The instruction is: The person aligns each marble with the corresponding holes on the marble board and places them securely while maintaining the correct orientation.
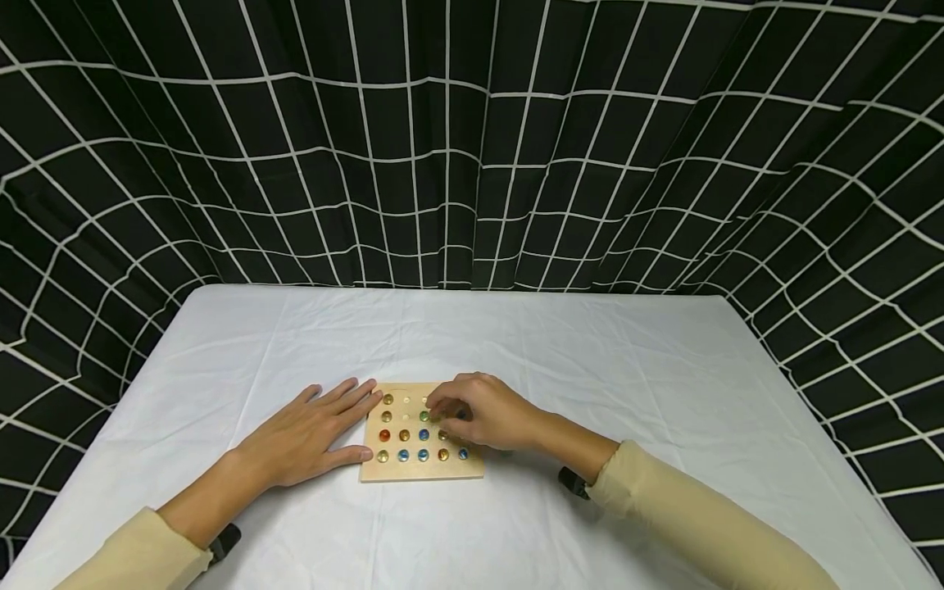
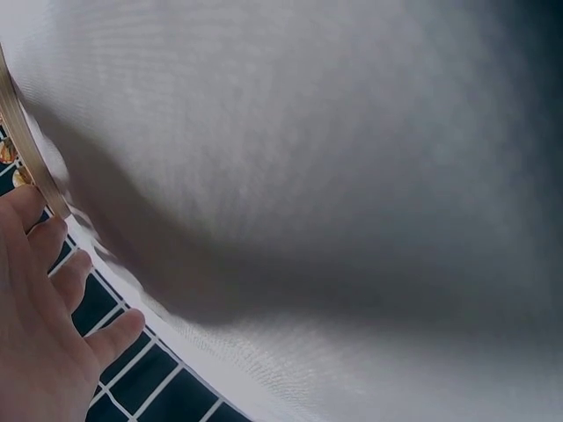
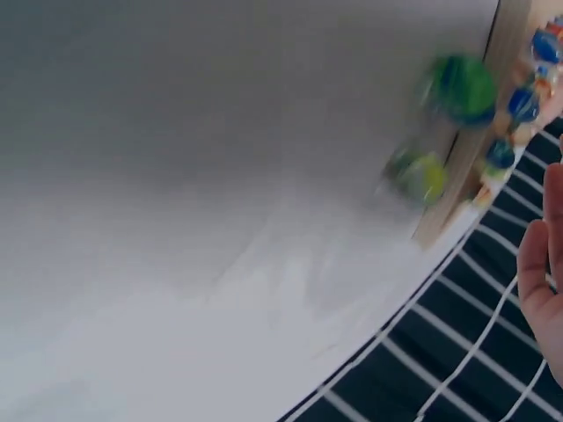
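A light wooden board with rows of coloured marbles lies on the white cloth. My left hand rests flat, fingers spread, its fingertips and thumb on the board's left edge. Over the upper right of the board, my right hand bends its fingers and thumb down among the marbles. Its fingertips are right at a green marble; I cannot tell whether they pinch one. Two loose marbles, a green one and a yellow-green one, lie on the cloth beside the board in the right wrist view.
White cloth covers the table. Black curtain with a white grid hangs behind and at both sides. Several marbles sit in the board's front rows, such as a red one. Some holes at the back are bare.
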### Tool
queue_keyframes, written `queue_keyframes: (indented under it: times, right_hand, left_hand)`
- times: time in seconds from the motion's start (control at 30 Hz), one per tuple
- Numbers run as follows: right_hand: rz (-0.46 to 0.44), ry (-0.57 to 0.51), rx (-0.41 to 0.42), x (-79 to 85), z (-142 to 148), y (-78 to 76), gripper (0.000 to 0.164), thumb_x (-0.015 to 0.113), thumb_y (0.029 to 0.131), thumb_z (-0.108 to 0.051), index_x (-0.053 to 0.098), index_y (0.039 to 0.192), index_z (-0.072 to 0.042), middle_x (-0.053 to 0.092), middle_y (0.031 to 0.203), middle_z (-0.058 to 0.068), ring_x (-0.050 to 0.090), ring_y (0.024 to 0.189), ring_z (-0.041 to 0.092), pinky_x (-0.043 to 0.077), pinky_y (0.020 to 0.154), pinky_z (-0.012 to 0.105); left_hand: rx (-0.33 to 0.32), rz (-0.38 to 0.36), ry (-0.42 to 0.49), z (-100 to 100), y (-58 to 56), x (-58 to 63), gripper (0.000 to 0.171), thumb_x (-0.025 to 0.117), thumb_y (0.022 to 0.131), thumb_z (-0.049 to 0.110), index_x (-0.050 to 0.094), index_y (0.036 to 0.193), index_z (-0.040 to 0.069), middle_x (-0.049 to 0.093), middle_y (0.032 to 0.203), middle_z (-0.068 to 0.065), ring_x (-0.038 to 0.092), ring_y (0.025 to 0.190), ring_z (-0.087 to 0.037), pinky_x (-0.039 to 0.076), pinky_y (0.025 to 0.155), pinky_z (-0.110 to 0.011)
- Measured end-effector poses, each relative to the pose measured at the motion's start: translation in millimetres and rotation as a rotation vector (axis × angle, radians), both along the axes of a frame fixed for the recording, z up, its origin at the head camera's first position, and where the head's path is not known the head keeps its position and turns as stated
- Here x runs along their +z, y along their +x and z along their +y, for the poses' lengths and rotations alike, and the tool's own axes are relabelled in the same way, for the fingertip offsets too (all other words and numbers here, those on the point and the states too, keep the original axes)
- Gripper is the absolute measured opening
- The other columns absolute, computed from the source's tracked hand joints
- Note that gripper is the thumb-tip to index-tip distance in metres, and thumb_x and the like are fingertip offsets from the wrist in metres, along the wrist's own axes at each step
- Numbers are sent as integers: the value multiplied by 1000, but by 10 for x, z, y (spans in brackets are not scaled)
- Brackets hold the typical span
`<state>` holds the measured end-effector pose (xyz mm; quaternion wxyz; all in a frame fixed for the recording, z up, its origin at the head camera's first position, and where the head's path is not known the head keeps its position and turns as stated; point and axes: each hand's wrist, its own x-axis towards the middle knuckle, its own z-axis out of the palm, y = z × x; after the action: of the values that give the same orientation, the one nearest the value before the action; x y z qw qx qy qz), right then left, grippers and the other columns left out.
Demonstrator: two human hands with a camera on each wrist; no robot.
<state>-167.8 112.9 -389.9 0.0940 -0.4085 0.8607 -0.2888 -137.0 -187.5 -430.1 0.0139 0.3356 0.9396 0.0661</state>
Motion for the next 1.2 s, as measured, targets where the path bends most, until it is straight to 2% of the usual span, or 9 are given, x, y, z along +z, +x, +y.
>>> queue_keyframes:
  times: [0.3,0.47,0.73,1.2]
  right_hand:
    - [-8,-20,-44,-28,345,16,23,75,88,-9,71,111,-8,74,101,-3,66,98,9,50,93,34]
    - [-10,-23,-49,-57,487,61,24,75,88,-8,71,111,-8,73,102,-3,66,97,11,51,92,38]
    - [-47,-6,-86,-115,703,126,28,76,86,-6,70,113,-8,73,103,-4,66,98,11,52,92,37]
    - [-83,-16,-130,-247,913,152,28,78,84,-1,71,109,-11,72,104,-7,65,97,11,52,90,33]
  left_hand:
    - [-1,1,8,8,-4,4,78,42,97,68,35,156,18,34,160,-3,32,146,-29,31,109,-63]
    - [2,-1,2,9,1,13,78,42,97,68,35,157,18,34,160,-3,33,146,-29,31,109,-63]
    - [8,-2,2,6,11,22,79,41,96,69,35,156,18,34,160,-3,32,146,-29,31,110,-63]
    - [3,4,6,11,12,19,78,42,96,68,36,156,18,35,159,-4,33,146,-29,31,109,-63]
